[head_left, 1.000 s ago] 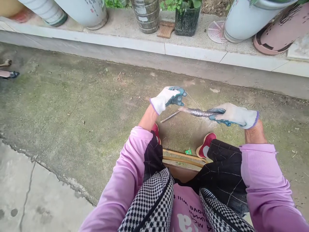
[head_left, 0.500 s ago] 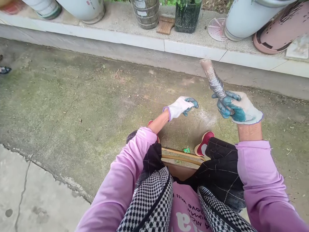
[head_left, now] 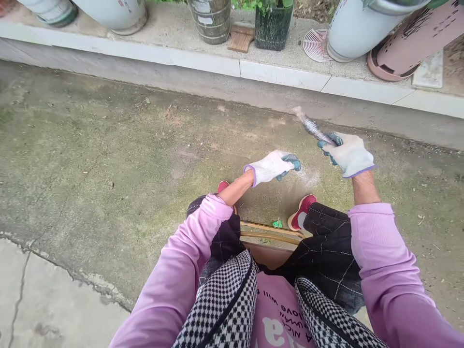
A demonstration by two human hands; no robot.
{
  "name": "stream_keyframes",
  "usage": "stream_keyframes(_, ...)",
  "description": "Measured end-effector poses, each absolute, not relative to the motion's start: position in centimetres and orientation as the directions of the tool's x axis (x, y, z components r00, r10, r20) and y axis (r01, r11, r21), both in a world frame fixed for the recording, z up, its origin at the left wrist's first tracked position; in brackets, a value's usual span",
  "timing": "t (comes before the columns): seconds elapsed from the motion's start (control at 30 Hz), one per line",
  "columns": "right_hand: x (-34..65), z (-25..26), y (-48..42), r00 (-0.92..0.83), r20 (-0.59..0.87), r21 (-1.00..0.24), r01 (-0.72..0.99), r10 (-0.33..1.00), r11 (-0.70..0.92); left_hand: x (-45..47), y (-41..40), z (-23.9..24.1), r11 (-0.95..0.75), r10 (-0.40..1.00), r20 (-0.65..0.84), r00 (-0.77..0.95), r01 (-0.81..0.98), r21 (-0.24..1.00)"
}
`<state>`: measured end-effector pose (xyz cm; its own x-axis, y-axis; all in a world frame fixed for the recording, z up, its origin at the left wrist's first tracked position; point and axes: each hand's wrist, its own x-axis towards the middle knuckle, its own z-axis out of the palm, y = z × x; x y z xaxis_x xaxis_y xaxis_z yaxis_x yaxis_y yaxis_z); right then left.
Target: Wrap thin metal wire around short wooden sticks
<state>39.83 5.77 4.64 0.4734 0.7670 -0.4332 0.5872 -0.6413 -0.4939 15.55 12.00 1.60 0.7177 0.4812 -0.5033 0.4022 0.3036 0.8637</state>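
Note:
My right hand (head_left: 346,152), in a white work glove with blue-green coated fingers, is closed round a short stick wrapped with silvery wire (head_left: 314,129). The stick's pale, blunt end points up and to the left, blurred by motion. My left hand (head_left: 275,166) wears a matching glove and hovers over the ground to the left of the stick. Its fingers are curled in towards the thumb; whatever may be between them is hidden. A pale powdery patch (head_left: 309,178) lies on the ground just right of my left fingertips.
A low ledge (head_left: 203,63) runs along the back, carrying a grey pot (head_left: 210,21), a dark green planter (head_left: 272,29), a white pot (head_left: 357,31) and a pink pot (head_left: 409,43). My red shoes (head_left: 302,210) flank a small green wrapper (head_left: 277,224) and wooden bars (head_left: 270,237).
My right hand has turned over and moved slightly left, so its pale back now shows. The stick has tipped lower and leftward. My left hand has dropped slightly. The view has shifted a little.

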Motion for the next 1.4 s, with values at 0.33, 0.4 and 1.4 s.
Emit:
stream_keyframes(0.33, 37.3, 3.4, 4.9, -0.243, -0.733, -0.619, 0.625, 0.635, -0.475, 11.6, 16.9, 1.8, 0.228, 0.624, -0.414, 0.662, 0.352, 0.908)
stream_keyframes(0.4, 37.1, 4.0, 4.5, -0.302, -0.7, -0.686, 0.538, 0.647, -0.491, 12.0, 17.0, 1.8, 0.263, 0.637, -0.431, 0.639, 0.345, 0.901)
stream_keyframes(1.4, 39.3, 2.6, 5.5, 0.345, -0.407, -0.766, 0.376, 0.846, -0.521, 14.7, 13.7, -0.6, 0.261, 0.503, -0.523, 0.689, 0.456, 0.851)
